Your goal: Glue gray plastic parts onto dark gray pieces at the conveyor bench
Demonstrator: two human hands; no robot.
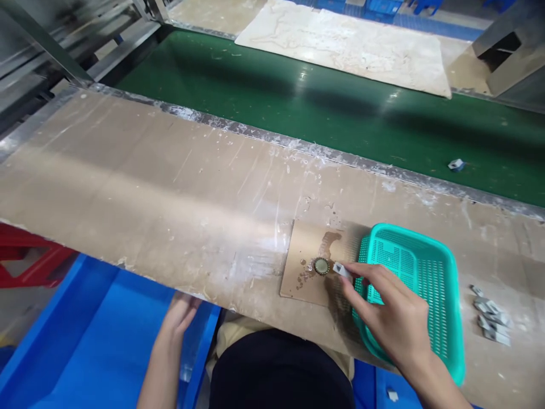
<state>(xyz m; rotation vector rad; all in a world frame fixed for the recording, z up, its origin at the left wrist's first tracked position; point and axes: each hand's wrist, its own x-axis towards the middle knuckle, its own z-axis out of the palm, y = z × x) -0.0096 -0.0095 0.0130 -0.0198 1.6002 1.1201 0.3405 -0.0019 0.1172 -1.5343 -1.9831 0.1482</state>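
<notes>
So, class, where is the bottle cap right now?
The bottle cap lies on the cardboard square at the bench's near right, just left of the teal basket, beside the small part in the right hand.

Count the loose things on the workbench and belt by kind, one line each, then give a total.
Teal basket: 1
Bottle cap: 1
Small grey piece in the right hand fingers: 1
Grey piece on the green belt: 1
Pile of grey pieces: 1 pile, pieces too small to count
Total: 5
</notes>
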